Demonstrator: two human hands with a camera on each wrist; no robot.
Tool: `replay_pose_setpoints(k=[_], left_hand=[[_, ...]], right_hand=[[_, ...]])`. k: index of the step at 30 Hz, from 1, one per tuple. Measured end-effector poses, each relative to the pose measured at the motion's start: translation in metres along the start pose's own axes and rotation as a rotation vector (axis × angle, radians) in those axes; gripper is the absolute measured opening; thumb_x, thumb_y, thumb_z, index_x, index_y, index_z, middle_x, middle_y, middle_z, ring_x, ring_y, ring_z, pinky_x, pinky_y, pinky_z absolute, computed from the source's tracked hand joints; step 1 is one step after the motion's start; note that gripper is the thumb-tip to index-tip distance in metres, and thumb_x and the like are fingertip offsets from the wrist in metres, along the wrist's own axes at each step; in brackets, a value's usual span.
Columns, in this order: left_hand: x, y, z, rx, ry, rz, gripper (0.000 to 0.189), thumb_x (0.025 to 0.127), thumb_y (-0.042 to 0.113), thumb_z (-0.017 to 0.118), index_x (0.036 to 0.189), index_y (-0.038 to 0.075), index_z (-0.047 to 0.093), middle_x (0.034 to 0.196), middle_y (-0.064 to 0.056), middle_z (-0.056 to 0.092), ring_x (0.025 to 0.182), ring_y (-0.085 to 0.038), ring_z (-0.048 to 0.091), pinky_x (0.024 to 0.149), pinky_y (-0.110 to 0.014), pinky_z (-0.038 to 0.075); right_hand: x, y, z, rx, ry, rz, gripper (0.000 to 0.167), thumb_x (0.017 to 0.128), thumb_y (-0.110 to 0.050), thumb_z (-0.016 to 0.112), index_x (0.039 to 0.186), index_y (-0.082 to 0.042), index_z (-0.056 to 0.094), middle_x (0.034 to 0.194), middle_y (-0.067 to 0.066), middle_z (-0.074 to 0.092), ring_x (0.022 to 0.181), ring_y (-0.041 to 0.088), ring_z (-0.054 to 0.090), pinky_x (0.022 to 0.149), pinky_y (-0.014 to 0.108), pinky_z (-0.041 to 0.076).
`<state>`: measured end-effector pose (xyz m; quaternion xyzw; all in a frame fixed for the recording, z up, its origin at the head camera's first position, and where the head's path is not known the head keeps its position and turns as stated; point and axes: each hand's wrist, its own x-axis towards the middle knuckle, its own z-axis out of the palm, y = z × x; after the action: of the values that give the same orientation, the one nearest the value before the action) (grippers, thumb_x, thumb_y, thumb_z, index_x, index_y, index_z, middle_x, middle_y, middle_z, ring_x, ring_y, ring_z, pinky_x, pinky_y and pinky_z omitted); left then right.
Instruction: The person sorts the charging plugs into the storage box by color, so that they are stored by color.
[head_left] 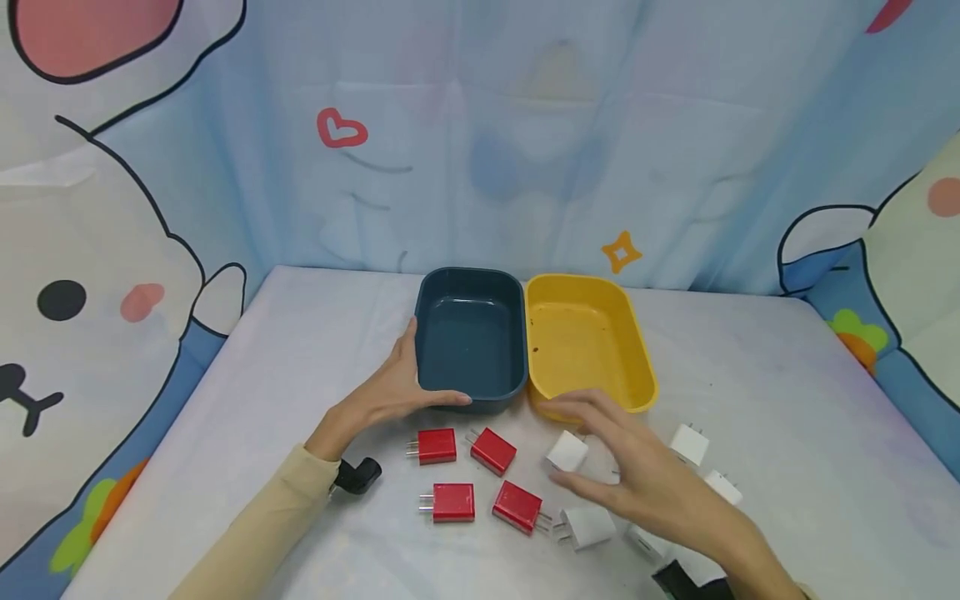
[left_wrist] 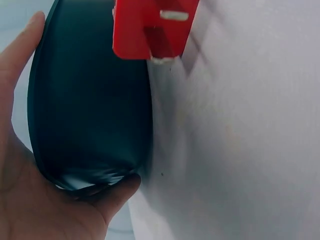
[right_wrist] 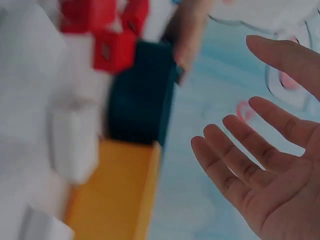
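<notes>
- At the far left, a white cartoon animal is being shown on the blue backdrop (head_left: 450, 208), which is being hung behind the white-covered worktop (head_left: 787, 383).
- A beige sleeve (head_left: 258, 517) is being worn on the left arm, and a black device (head_left: 358, 476) is being carried at the wrist.
- The left hand (head_left: 382, 390) is being laid against the dark teal tray (head_left: 471, 337); its fingers are being spread wide and nearly straight, the index finger being set along the left wall and the thumb along the near edge, with nothing being pinched between them.
- Four red chargers (head_left: 453, 503) are being spaced apart on the worktop in front of the teal tray; the prongs of the two leftmost are being pointed left.
- The yellow tray (head_left: 577, 342) is being kept just beside the teal one, on its right, and dark specks are being shown on its floor.
- Several white chargers (head_left: 586, 527) are being scattered in front of the yellow tray and to its right, some being partly hidden by the right hand (head_left: 641, 475).
- The right hand is being held over them, its fingers being parted well from the thumb and nothing being gripped.
</notes>
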<state>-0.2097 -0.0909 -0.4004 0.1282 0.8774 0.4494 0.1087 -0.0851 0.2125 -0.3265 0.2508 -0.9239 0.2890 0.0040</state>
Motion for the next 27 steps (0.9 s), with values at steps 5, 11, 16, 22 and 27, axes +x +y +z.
replay_pose_setpoints(k=[5, 11, 16, 22, 27], left_hand=[[0.000, -0.001, -0.001, -0.003, -0.006, -0.012, 0.135, 0.079, 0.055, 0.083, 0.168, 0.014, -0.010, 0.175, -0.015, 0.003, 0.158, -0.038, 0.015, 0.120, -0.064, 0.029], [0.000, -0.002, -0.001, -0.013, -0.007, -0.008, 0.135, 0.080, 0.054, 0.083, 0.168, 0.015, -0.011, 0.175, -0.013, 0.002, 0.158, -0.037, 0.015, 0.121, -0.062, 0.030], [0.001, -0.002, -0.001, -0.027, -0.001, -0.001, 0.135, 0.080, 0.051, 0.085, 0.167, 0.015, -0.012, 0.175, -0.012, 0.001, 0.158, -0.036, 0.016, 0.121, -0.062, 0.030], [0.002, -0.002, 0.000, -0.043, -0.008, 0.016, 0.133, 0.081, 0.048, 0.084, 0.167, 0.014, -0.011, 0.175, -0.014, 0.003, 0.158, -0.038, 0.015, 0.121, -0.062, 0.030], [0.002, -0.003, 0.001, -0.047, -0.011, 0.015, 0.133, 0.082, 0.047, 0.084, 0.167, 0.013, -0.012, 0.175, -0.014, 0.002, 0.158, -0.038, 0.014, 0.121, -0.062, 0.030]], right_hand=[[0.005, -0.001, 0.034, 0.043, -0.177, 0.036, 0.058, 0.085, -0.026, 0.090, 0.135, -0.017, 0.064, 0.132, -0.001, 0.058, 0.114, 0.022, 0.060, 0.095, 0.043, 0.059], [0.008, 0.002, 0.061, 0.025, -0.228, 0.047, 0.051, 0.079, -0.021, 0.094, 0.124, -0.013, 0.070, 0.121, -0.002, 0.060, 0.103, 0.016, 0.061, 0.087, 0.033, 0.061], [0.010, 0.005, 0.069, 0.015, -0.227, 0.058, 0.049, 0.076, -0.019, 0.096, 0.119, -0.010, 0.074, 0.110, -0.002, 0.063, 0.092, 0.012, 0.062, 0.078, 0.026, 0.061], [0.011, 0.005, 0.075, -0.010, -0.230, 0.099, 0.047, 0.075, -0.018, 0.096, 0.116, -0.007, 0.077, 0.101, -0.005, 0.063, 0.086, 0.010, 0.060, 0.074, 0.023, 0.060], [0.012, 0.004, 0.078, -0.018, -0.224, 0.158, 0.049, 0.073, -0.018, 0.097, 0.115, -0.005, 0.078, 0.097, -0.002, 0.064, 0.083, 0.010, 0.058, 0.074, 0.027, 0.061]])
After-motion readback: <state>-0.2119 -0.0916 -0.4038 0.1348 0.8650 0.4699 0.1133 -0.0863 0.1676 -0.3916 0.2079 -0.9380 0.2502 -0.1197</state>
